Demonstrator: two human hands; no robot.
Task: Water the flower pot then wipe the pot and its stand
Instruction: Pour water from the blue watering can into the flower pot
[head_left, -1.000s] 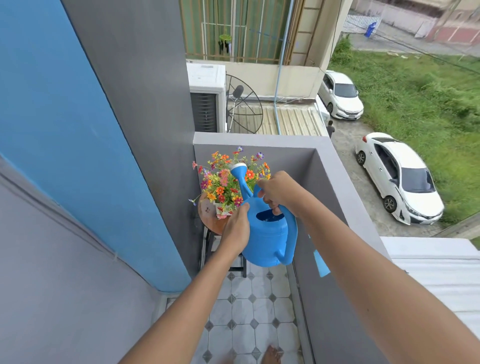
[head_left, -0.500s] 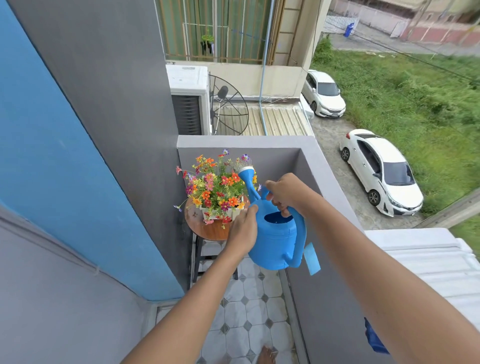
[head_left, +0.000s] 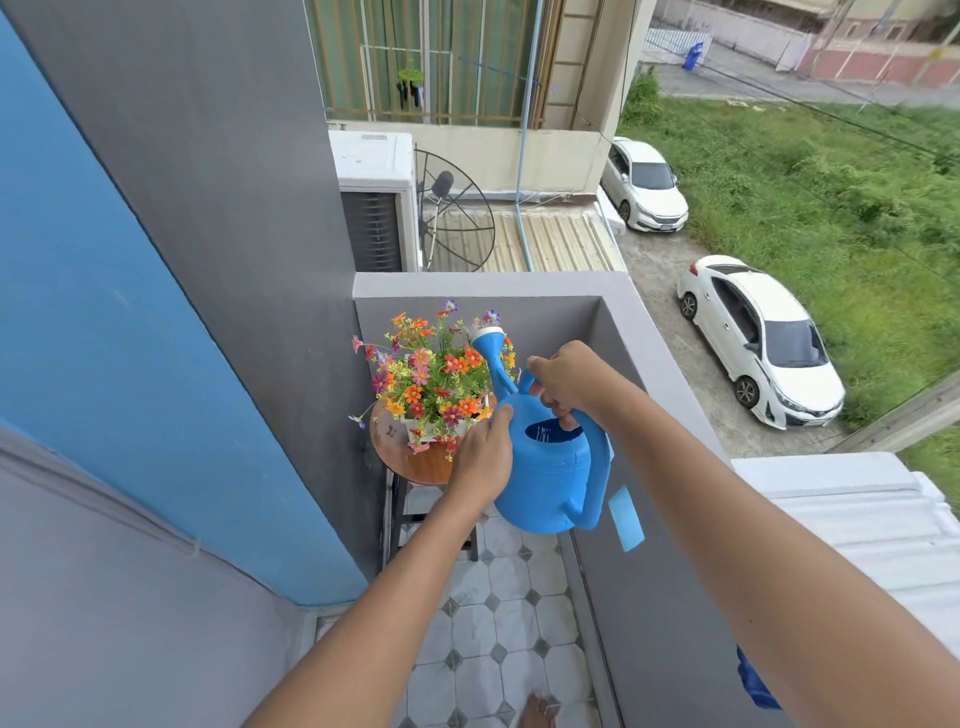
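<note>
Just left of the watering can, the flower pot is seen upright on the round wooden top of its stand, and the can's spout is raised over the blooms. The left hand is laid against the can's left side, its fingers extended rather than wrapped, while the can's top handle is clasped by the curled fingers of the right hand. Well to the right of the can, a white car is parked below.

The white flower pot, full of bright blooms, sat mid-top on the round wooden stand; the blue watering can reached its spout over it.
</note>
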